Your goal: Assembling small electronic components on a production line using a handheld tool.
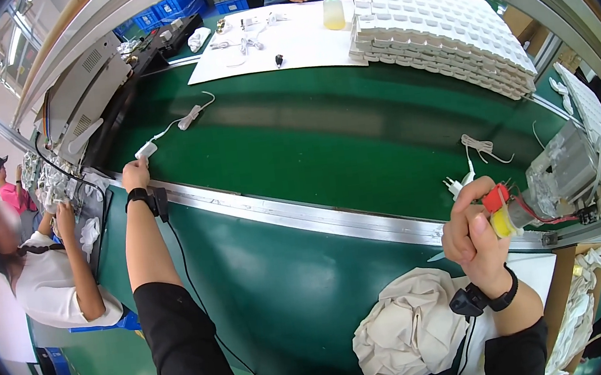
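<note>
My left hand is closed at the fingertips on a white power adapter at the near left edge of the green belt. Its thin cord runs to a tied white cable bundle lying on the belt. On the right, my right hand is raised with its fingers curled in. What they hold, if anything, is hidden; a pale pointed tip shows beside the knuckles. Just beyond that hand lies a white plug adapter with its coiled cable. A red piece and a yellow ring sit close to its fingers.
A metal rail borders the belt. Bunched cream cloth lies near my right forearm. Stacked white trays, a bottle with a green tip and a white board stand across the belt. A person works at left.
</note>
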